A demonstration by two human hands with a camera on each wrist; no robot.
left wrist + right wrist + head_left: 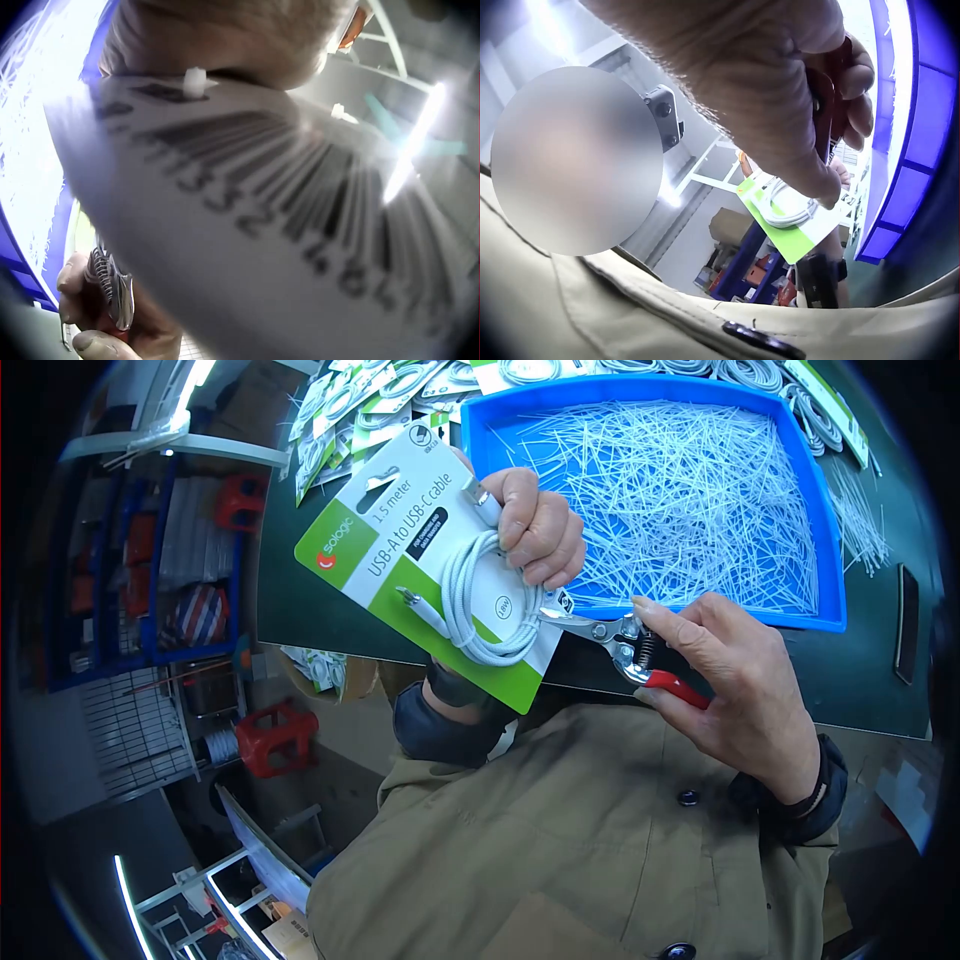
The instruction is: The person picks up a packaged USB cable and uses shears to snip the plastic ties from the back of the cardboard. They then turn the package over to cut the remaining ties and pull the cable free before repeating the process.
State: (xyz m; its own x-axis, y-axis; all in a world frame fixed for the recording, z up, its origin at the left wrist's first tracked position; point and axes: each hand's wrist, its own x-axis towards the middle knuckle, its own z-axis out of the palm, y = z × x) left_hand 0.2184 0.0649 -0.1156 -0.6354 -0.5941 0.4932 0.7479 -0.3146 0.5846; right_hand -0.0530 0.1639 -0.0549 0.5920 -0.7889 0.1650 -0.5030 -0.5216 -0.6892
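Note:
My left hand grips a green-and-white card package that carries a coiled white USB cable. Its fingers curl over the card's right edge and the cable's plug. My right hand holds red-handled snips, whose metal blades point left and touch the card's lower right edge beside the cable coil. The left wrist view is filled by the card's white back with a barcode; the snips' spring shows at lower left. In the right wrist view the card hangs beyond my fingers on the red handle.
A blue tray full of thin white cut ties stands on the dark green table behind my hands. More packaged cables are piled at the table's far edge. A dark phone lies at right. Shelving and red stools stand at left.

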